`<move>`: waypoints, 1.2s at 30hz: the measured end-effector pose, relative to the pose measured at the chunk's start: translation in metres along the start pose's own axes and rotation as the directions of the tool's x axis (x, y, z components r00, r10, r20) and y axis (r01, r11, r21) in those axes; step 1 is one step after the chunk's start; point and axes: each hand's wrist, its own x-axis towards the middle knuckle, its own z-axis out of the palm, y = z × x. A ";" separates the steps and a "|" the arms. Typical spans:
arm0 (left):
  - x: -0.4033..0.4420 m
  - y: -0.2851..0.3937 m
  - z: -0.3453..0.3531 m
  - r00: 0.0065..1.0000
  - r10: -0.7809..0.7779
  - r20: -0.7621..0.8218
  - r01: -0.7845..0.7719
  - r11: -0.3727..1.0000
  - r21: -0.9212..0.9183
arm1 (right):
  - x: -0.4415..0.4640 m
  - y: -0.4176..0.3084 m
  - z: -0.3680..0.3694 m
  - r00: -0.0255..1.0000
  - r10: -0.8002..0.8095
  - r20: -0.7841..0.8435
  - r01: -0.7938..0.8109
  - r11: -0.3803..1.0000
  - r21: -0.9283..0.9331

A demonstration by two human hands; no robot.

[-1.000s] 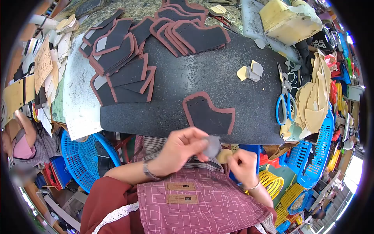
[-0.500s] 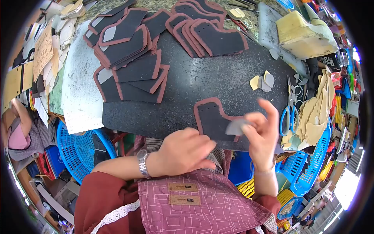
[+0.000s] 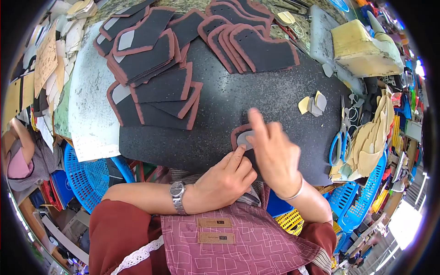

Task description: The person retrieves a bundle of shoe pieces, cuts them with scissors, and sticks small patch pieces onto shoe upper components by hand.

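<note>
A black shoe-upper piece with a reddish-brown edge (image 3: 234,139) lies near the front of the dark work board, mostly covered by both hands. On it sits a small grey patch (image 3: 242,137). My left hand (image 3: 227,176), with a watch on its wrist, is closed at the near side of the piece, a fingertip on the patch. Over the piece's right part is my right hand (image 3: 278,158), slightly blurred, index finger stretched up and thumb side close to the patch. Stacks of similar pieces (image 3: 158,85) lie behind on the left, some bearing grey patches.
Another stack of edged pieces (image 3: 263,52) is at the back. Loose grey and yellow patches (image 3: 315,105) lie right of centre, near blue-handled scissors (image 3: 340,143) and beige cut-outs (image 3: 372,133). A yellowish block (image 3: 362,48) stands at back right; a blue basket (image 3: 85,176) is below left.
The grey patch, held in my right hand before, now lies on the black piece. My right hand has moved left over the piece, and my left hand has come onto its near side.
</note>
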 end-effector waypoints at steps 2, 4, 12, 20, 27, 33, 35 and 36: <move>0.002 0.000 -0.007 1.000 -0.015 0.018 0.016 0.999 -0.050 | 0.002 0.017 -0.007 0.992 0.066 -0.111 -0.070 0.997 -0.034; 0.014 -0.011 -0.033 0.977 -0.066 0.204 0.108 0.973 -0.204 | 0.002 0.066 0.006 0.887 -0.049 -0.459 0.070 0.997 0.030; 0.099 -0.145 -0.063 0.998 -0.069 -0.012 0.069 0.955 0.290 | -0.002 0.126 0.026 0.849 -0.129 -0.513 0.016 0.976 -0.219; 0.103 -0.123 -0.045 0.949 0.019 -0.314 0.084 0.947 0.310 | -0.021 0.116 0.025 0.860 -0.103 -0.501 0.110 0.994 -0.016; 0.119 -0.107 -0.032 0.996 0.060 -0.060 -0.030 0.911 0.411 | -0.031 0.115 0.033 0.868 -0.129 -0.480 0.107 0.992 -0.071; 0.088 -0.066 -0.056 0.852 0.382 -0.359 -0.278 0.910 0.308 | -0.041 0.122 0.018 0.771 0.171 -0.614 0.088 0.925 0.369; 0.056 -0.036 -0.042 0.833 0.504 -0.227 -0.404 0.836 0.371 | -0.054 0.118 0.005 0.751 0.550 -0.365 -0.076 0.621 0.780; 0.037 -0.032 -0.028 0.878 0.472 -0.078 -0.425 0.845 0.325 | -0.062 0.118 -0.001 0.773 0.608 -0.180 -0.153 0.455 0.877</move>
